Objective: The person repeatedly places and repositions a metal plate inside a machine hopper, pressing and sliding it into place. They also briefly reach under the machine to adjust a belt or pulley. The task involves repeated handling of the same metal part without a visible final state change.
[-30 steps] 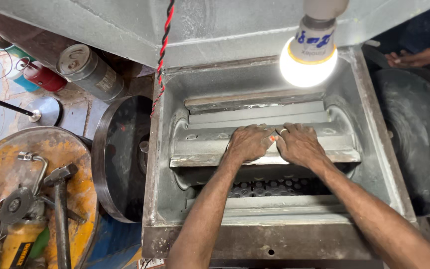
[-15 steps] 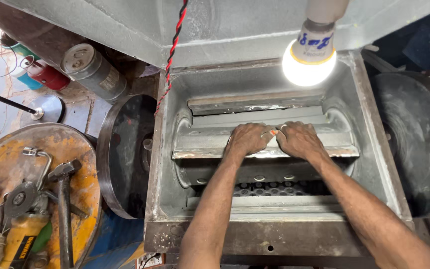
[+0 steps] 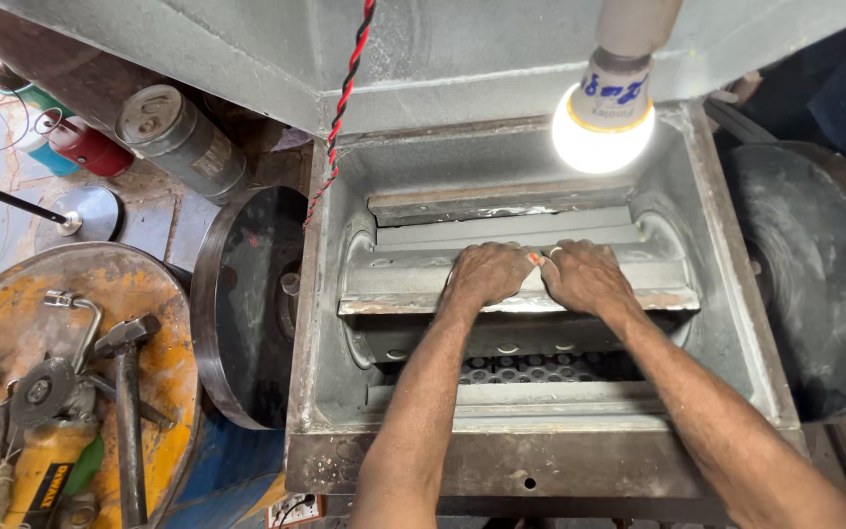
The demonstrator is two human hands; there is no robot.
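Paper-labelled grey can (image 3: pixel 180 139), upper left

A lit bulb (image 3: pixel 602 127) hangs above, with a red-and-black twisted wire (image 3: pixel 343 103) beside it. Left, a rusty drum top (image 3: pixel 164 294) carries a hammer (image 3: pixel 126 392) and a yellow grinder (image 3: pixel 41 451). A grey canister (image 3: pixel 180 140) lies behind, near a red can (image 3: pixel 90 147).

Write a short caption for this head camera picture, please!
Both hands, left hand and right hand, press flat on a grey metal blade bar inside an open machine housing.
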